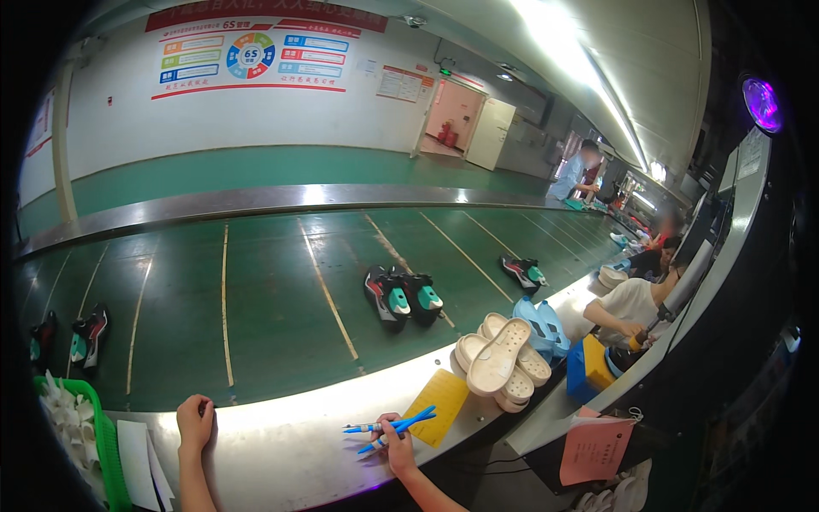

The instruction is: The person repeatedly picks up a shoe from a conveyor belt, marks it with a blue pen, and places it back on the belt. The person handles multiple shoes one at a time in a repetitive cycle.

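Note:
My right hand is closed around several slim blue pens, held above the metal ledge. Their tips point both left and right out of my fingers. Just beyond it lies a yellow card on the ledge. My left hand is curled closed at the border between ledge and belt; whatever its fingers may hold is hidden. Past both hands, a pair of black shoes with teal and red parts sits on the green conveyor belt. To the right of the card, cream shoe soles are piled up.
A green basket of white pieces and white sheets stand at the left. More shoes ride the belt. Light-blue soles, a blue-and-yellow box and a pink tag are at right. A co-worker sits beyond.

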{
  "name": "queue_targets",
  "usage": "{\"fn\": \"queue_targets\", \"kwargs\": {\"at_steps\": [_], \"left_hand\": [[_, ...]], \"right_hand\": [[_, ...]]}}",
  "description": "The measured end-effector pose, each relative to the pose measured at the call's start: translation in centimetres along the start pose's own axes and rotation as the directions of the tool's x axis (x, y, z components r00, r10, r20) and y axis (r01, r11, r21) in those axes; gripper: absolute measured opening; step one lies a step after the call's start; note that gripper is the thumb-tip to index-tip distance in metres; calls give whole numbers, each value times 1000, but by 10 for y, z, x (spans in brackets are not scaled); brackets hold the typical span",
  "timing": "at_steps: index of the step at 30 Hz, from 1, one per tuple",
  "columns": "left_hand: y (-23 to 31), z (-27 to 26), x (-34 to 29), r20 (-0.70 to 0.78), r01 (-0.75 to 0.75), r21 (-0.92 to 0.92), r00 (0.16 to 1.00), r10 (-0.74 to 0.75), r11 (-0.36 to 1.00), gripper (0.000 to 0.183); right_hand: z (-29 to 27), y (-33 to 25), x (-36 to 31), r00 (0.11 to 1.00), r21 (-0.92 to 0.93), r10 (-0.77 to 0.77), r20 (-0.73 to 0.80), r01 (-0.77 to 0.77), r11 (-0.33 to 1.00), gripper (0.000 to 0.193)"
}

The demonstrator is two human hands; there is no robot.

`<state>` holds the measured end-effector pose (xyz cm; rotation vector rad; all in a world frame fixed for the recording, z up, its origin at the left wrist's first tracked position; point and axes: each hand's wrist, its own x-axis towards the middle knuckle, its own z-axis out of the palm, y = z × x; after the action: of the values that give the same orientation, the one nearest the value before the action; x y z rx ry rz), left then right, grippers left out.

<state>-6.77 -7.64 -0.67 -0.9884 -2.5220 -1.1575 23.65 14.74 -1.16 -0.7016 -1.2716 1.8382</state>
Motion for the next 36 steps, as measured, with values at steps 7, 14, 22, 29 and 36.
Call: {"fn": "queue_targets", "kwargs": {"at_steps": [7,14,22,29,36], "left_hand": [[6,-6,0,16,17,-7,1000,-16,1000,9],[4,-7,0,8,11,-5,1000,-11,1000,10],[2,-9,0,-1,-3,-3,1000,3,1000,10],[-3,-10,-1,-4,-7,6,1000,7,1000,9],[-3,-13,0,9,3,1,1000,-3,1000,9]], "right_hand": [[3,7,0,998,0,-59,0,59,998,13],[6,-4,-3,1000,10,9,14,-10,1000,14],[6,4,-3,1000,-3,-18,13,18,1000,15],[10,0,-6,1000,-8,-15,14,15,1000,14],[12,-2,-8,1000,-13,-8,22,9,1000,14]]}}
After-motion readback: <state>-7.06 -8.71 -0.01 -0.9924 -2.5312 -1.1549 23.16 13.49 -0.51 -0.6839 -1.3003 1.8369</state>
